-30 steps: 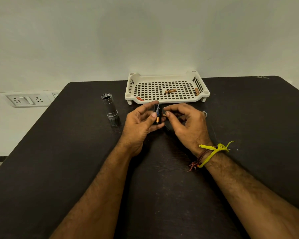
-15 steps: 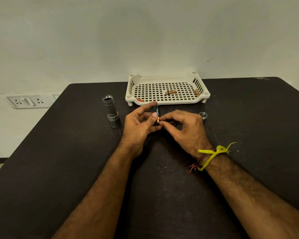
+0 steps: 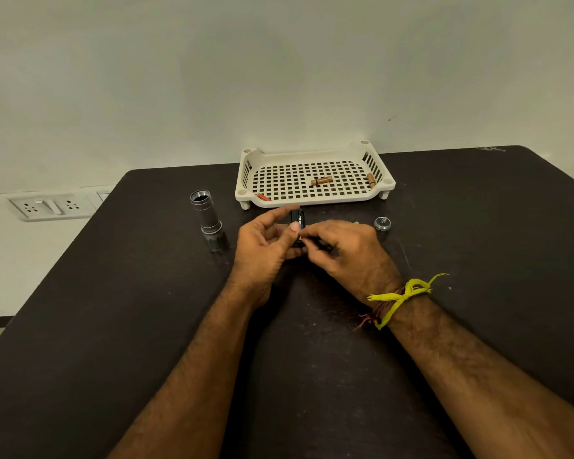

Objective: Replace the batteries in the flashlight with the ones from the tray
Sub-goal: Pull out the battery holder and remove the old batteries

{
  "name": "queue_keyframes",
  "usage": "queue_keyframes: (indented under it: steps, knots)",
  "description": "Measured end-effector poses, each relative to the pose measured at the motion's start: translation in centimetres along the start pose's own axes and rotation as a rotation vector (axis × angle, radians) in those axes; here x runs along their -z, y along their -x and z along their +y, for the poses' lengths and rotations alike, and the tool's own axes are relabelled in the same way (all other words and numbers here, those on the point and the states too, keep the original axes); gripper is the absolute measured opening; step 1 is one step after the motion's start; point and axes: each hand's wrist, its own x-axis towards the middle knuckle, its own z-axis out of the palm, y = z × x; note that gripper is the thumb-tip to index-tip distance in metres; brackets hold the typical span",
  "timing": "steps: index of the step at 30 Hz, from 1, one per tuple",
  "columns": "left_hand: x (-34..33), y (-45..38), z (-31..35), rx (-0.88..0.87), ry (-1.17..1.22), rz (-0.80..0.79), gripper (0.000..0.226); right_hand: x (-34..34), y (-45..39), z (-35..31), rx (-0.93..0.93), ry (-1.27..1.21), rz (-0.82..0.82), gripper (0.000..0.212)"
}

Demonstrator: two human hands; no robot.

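Observation:
My left hand (image 3: pixel 262 246) grips a black battery holder (image 3: pixel 297 218) with a black and copper battery in it, held upright just in front of the white tray (image 3: pixel 312 201). My right hand (image 3: pixel 345 253) pinches the holder's lower end with thumb and forefinger; what sits between those fingertips is hidden. The grey flashlight body (image 3: pixel 207 220) stands head-down on the table to the left, its open end up. Its end cap (image 3: pixel 382 224) lies to the right. In the tray lie a copper battery (image 3: pixel 321 180), a second (image 3: pixel 371 179) at the right wall and a reddish one (image 3: pixel 264 197) at the front left.
The dark table (image 3: pixel 113 293) reaches the white wall behind the tray, and its left edge drops off beside a wall socket panel (image 3: pixel 50 205). A yellow thread is tied round my right wrist (image 3: pixel 401 294).
My right fingertips have closed in onto the lower end of the holder. The holder has tilted slightly in my left hand. Flashlight body, cap and tray have not moved.

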Motion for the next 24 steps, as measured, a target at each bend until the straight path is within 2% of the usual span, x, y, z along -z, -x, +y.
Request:
queue_keyframes:
  steps: [5,10,16,19,24]
  knots:
    - [0.06,-0.17,0.09,0.012,0.053,0.012,0.038,-0.09,-0.24,-0.26,-0.016,-0.004,0.048,0.018]
    - [0.00,-0.17,-0.19,0.000,0.024,0.033,0.037,0.48,-0.65,0.01,-0.124,-0.085,0.193,0.018]
    - [-0.25,-0.21,-0.35,-0.019,0.024,0.118,0.034,0.66,-0.48,-0.20,-0.154,-0.172,0.072,0.027]
    - [-0.33,-0.18,-0.34,-0.031,0.003,0.129,0.034,0.52,-0.44,-0.21,-0.184,-0.177,0.082,0.019]
    - [-0.50,-0.25,-0.38,-0.059,0.030,0.188,0.030,0.41,-0.66,0.26,-0.371,-0.170,0.288,0.011]
